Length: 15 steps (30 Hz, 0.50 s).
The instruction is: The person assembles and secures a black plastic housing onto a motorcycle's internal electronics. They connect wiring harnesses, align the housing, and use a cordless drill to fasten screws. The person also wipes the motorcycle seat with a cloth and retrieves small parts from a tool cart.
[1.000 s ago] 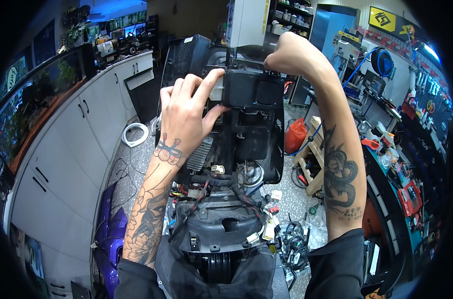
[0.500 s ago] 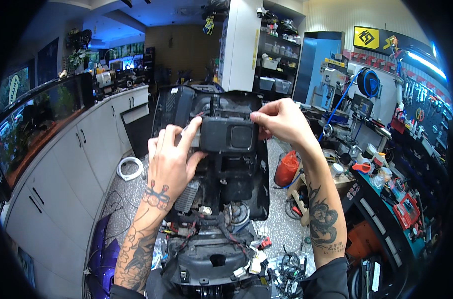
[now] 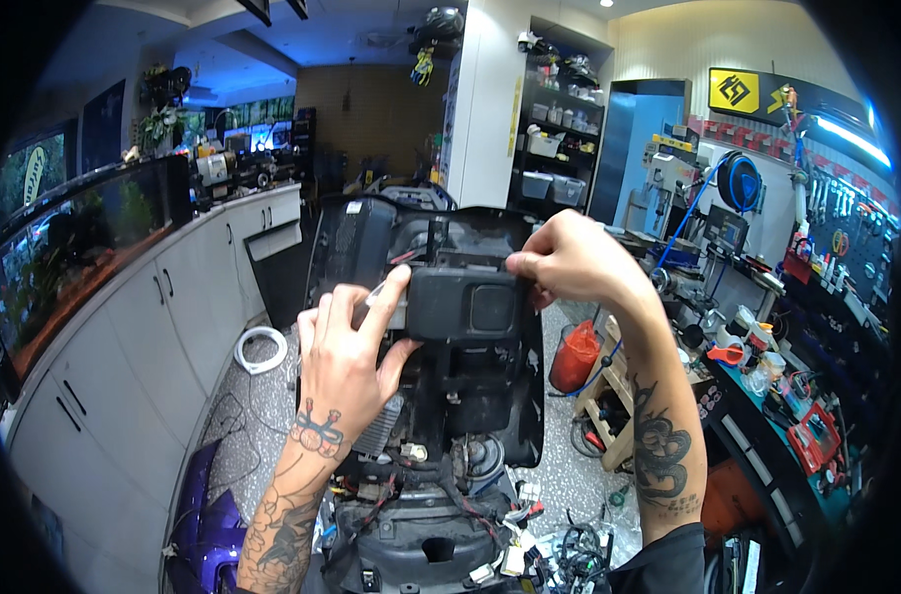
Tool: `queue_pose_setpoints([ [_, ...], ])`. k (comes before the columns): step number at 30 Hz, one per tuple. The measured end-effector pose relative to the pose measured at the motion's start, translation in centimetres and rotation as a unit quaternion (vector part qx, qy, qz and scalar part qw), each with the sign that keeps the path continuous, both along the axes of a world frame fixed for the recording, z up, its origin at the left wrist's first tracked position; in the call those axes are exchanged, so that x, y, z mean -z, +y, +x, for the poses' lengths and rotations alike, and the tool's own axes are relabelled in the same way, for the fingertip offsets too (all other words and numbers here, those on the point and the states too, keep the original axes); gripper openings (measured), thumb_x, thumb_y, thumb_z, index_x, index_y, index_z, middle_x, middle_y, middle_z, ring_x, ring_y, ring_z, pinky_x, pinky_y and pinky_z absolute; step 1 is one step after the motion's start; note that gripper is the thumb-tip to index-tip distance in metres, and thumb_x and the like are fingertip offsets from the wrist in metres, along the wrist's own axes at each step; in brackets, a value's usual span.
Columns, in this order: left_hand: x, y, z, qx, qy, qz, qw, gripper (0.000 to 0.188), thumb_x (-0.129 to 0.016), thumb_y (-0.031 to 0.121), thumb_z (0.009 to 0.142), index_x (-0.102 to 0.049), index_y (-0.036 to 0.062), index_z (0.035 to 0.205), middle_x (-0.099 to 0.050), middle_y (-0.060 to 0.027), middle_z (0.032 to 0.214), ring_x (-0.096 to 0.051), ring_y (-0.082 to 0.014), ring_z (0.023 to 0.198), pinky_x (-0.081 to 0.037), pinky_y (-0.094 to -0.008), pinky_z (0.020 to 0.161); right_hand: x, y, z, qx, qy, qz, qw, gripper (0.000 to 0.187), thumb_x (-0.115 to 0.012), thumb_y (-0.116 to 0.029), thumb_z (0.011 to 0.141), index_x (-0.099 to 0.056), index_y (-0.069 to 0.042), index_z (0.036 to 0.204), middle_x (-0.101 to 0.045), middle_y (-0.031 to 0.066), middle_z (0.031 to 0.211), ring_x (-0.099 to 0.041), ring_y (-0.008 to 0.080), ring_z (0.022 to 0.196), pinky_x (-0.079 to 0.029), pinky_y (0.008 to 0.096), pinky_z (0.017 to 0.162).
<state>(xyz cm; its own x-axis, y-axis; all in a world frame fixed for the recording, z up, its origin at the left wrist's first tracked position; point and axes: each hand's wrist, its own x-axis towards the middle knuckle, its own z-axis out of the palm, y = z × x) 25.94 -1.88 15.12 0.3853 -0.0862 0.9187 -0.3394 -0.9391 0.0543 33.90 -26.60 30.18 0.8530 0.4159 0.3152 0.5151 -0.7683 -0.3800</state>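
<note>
A rectangular black plastic box point(image 3: 439, 305) with a raised square at its right side sits upright on the dark, dusty vehicle body panel point(image 3: 520, 426) in front of me. My left hand point(image 3: 356, 342) grips its left edge, index finger at the upper corner and thumb at the lower one. At the upper right corner, my right hand point(image 3: 584, 259) pinches the box's edge with thumb and bent fingers; the fingertips behind it are partly hidden. Below are a round metal horn-like part point(image 3: 482, 457), a finned grey part point(image 3: 379, 431) and loose wiring with connectors point(image 3: 371, 490).
A purple body panel point(image 3: 205, 525) lies at the lower left, near a coiled white hose point(image 3: 260, 350). White cabinets point(image 3: 124, 327) line the left. On the right stand a red bag point(image 3: 575, 356), a wooden frame point(image 3: 609, 406) and a tool-covered bench point(image 3: 767, 396).
The whole view has tilted slightly, so the scene sits lower in the picture. Both hands keep their places on the box, the right wrist bent a little more.
</note>
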Motion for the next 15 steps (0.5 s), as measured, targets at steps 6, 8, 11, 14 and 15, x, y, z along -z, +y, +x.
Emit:
queue_pose_setpoints([
  [6,0.2,0.0,0.5,-0.002,-0.014,0.002,1.000,0.085,-0.091,0.020,0.080,-0.059,0.0200,0.159,-0.058,-0.0077,0.111,-0.060,-0.0275,0.107,-0.044,-0.0453,0.094,7.2,2.5,-1.4,-0.134,-0.458,0.205,0.854,0.011,-0.077,-0.010,0.097,-0.073,0.001,0.096,-0.074,0.0172,0.091,-0.074,0.0377,0.085,-0.058,0.0438,0.076],
  [8,0.2,0.0,0.4,-0.006,-0.014,0.003,1.000,0.082,-0.090,0.022,0.082,-0.060,0.0198,0.157,-0.059,-0.0074,0.111,-0.060,-0.0272,0.107,-0.044,-0.0446,0.094,9.3,5.1,0.0,-0.177,-0.545,0.201,0.795,0.011,-0.077,-0.008,0.096,-0.071,-0.001,0.101,-0.074,0.0167,0.097,-0.073,0.0365,0.091,-0.057,0.0441,0.082],
  [11,0.0,0.0,0.2,-0.007,-0.008,0.009,1.000,0.083,-0.090,0.018,0.083,-0.059,0.0195,0.159,-0.061,-0.0078,0.111,-0.062,-0.0277,0.106,-0.046,-0.0425,0.095,11.0,6.7,1.5,-0.137,-0.564,0.223,0.783,0.012,-0.077,-0.009,0.096,-0.071,-0.001,0.102,-0.073,0.0141,0.101,-0.071,0.0354,0.089,-0.055,0.0430,0.082],
  [14,-0.3,0.4,-0.6,0.038,-0.006,-0.019,0.999,0.080,-0.090,0.015,0.083,-0.061,0.0173,0.157,-0.062,-0.0109,0.118,-0.064,-0.0299,0.108,-0.050,-0.0431,0.096,11.5,7.3,2.1,-0.108,-0.570,0.231,0.781,0.011,-0.076,-0.009,0.096,-0.070,-0.003,0.102,-0.072,0.0122,0.097,-0.071,0.0336,0.087,-0.053,0.0429,0.080],
  [15,-0.3,0.6,-1.2,0.068,-0.009,-0.039,0.997,0.078,-0.090,0.016,0.084,-0.061,0.0169,0.157,-0.062,-0.0116,0.120,-0.064,-0.0298,0.108,-0.050,-0.0430,0.097,11.6,7.4,2.1,-0.100,-0.570,0.228,0.783,0.010,-0.076,-0.010,0.096,-0.070,-0.003,0.101,-0.072,0.0120,0.097,-0.071,0.0333,0.087,-0.053,0.0427,0.080],
])
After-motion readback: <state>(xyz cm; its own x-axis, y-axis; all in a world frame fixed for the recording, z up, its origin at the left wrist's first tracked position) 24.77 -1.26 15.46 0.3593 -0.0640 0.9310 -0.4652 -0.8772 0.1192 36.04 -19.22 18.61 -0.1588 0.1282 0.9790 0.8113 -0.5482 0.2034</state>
